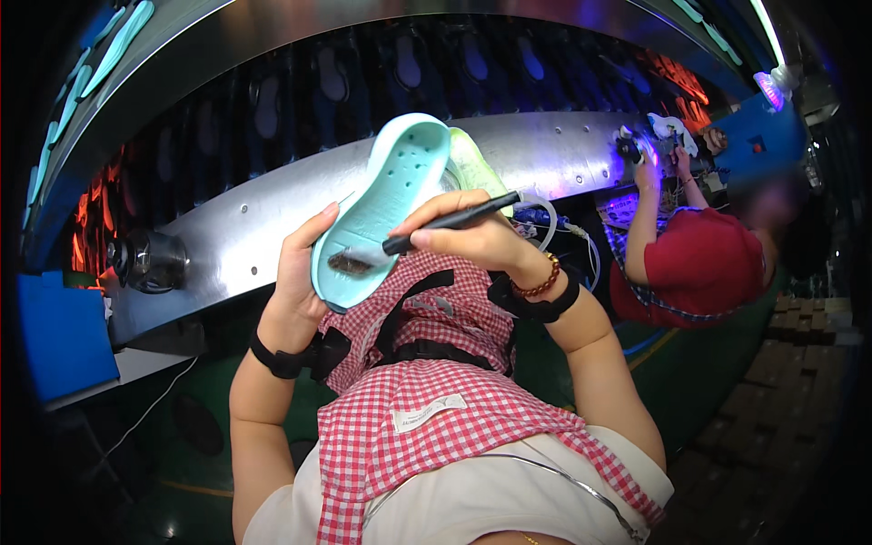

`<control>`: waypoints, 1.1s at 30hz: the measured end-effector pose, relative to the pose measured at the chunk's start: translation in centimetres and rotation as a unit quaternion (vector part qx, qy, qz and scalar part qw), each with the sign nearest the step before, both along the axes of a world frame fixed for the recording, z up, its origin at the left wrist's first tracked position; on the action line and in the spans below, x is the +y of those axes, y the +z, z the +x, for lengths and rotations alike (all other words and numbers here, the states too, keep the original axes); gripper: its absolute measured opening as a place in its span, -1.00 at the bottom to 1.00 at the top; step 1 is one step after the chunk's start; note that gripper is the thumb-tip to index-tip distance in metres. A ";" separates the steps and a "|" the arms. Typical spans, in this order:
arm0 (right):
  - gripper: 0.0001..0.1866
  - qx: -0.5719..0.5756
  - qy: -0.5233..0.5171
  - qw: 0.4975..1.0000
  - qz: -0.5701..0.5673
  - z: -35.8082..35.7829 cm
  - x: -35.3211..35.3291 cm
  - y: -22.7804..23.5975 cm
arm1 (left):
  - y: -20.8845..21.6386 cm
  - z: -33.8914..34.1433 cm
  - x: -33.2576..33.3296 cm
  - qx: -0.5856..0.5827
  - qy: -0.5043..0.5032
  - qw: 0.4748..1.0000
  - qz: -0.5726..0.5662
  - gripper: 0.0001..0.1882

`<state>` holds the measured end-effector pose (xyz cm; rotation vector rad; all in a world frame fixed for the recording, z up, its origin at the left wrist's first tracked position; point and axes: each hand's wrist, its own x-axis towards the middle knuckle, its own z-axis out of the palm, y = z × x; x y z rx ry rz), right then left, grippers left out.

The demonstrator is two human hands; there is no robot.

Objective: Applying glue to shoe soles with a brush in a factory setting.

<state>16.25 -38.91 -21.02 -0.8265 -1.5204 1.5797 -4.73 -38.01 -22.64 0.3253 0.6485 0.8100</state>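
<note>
Holds a turquoise shoe sole (pixel 381 193) in the left hand (pixel 298 263), lifted in front of a red-checked apron (pixel 381 409), with its hole-dotted end on the far side. Rests the left thumb along the sole's left rim, tucking the remaining left fingers out of sight in a pose impossible to tell. Pinches a black-handled brush (pixel 468 215) between thumb and gathered fingers of the right hand (pixel 486 241), laying dark bristles against the sole's near end. Wears a beaded bracelet (pixel 542 277) on the right wrist. Faces a long metal bench (pixel 232 241), with a glass jar (pixel 156 262) at left and a pale green piece (pixel 474 165) just beyond the sole. Works near a co-worker (pixel 699 259) in red at right.
</note>
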 end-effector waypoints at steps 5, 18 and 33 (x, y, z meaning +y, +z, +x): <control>-0.82 -0.004 -0.065 0.997 0.052 -0.4 -0.2 -1.8 | -0.9 0.2 0.3 -0.044 0.031 0.998 0.020 -0.57; -0.74 -0.211 -0.293 0.887 0.289 -1.6 2.4 -3.8 | -1.6 1.4 -0.2 -0.053 0.031 0.998 0.033 -0.58; -0.72 -0.132 -0.166 0.930 0.299 -4.3 -2.0 -2.5 | -3.1 -0.7 1.8 0.005 0.102 0.995 0.008 -0.66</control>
